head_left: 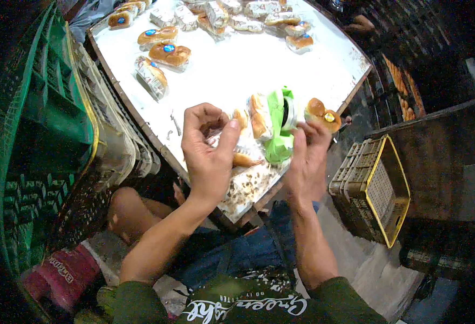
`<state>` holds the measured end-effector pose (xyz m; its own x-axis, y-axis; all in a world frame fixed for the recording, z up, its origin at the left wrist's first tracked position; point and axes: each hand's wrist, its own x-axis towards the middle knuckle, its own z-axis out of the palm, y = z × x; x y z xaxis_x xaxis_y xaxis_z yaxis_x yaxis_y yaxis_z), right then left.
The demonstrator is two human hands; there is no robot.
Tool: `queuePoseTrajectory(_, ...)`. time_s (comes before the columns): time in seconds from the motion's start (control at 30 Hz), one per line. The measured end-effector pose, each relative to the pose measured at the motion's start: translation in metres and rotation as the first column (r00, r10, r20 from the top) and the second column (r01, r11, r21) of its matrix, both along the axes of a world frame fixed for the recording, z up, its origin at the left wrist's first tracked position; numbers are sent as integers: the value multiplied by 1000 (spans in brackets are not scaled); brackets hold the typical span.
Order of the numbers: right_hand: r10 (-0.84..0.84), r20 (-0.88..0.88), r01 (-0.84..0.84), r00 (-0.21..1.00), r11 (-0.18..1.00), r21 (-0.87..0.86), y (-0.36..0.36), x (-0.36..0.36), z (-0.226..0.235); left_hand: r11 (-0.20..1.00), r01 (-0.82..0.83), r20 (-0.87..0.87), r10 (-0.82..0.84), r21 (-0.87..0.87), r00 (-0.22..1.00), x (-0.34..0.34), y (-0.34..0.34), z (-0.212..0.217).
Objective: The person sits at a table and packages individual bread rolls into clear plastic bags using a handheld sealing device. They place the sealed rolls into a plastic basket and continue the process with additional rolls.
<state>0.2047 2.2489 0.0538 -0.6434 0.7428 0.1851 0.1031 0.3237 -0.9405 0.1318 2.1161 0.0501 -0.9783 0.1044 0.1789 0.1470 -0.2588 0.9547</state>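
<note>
My left hand (207,148) is over the near part of the white table, fingers curled and thumb bent in. Patterned wrapper shows between them, on a wrapped bread roll (243,158) partly hidden by the hand. To its right another wrapped bread roll (259,117) lies lengthwise. Beside that stands a bright green tape dispenser (279,143) with a dark-centred roll of tape. My right hand (308,164), slightly blurred, is just right of the dispenser. Its fingers close on a golden bun (316,107) with a small round sticker, at the table's right edge.
Several wrapped bread rolls lie along the far side of the table (221,70), some with blue stickers (169,48). Stacked green crates (38,135) rise at the left. A yellow-rimmed crate (356,186) stands on the floor at right. Another person's hand (360,24) shows at the far right.
</note>
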Motion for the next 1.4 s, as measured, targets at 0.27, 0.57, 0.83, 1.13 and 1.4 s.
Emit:
queuePoseTrajectory(0.27, 46, 453, 35, 890, 985, -169, 95, 0, -70, 996, 11, -12, -12, -89, 1000, -2, 13, 1)
queuePoseTrajectory(0.57, 148, 474, -11, 868, 960, -280, 43, 53, -99, 998, 22, 48, -19, -62, 999, -2, 16, -3)
queuePoseTrajectory(0.83, 237, -167, -281, 957, 899, -335, -55, -5, 6, 994, -39, 14, 41, -102, 999, 1, 8, 0)
queuePoseTrajectory(1.13, 595, -69, -454, 800, 528, -717, -23, -8, -2, 996, 89, -147, -92, -29, 985, 12, -5, 18)
queuePoseTrajectory(1.4, 581, 426, -717, 693, 618, 324, -16, -31, -33, 928, -25, -425, -146, -373, 893, -37, -15, 0)
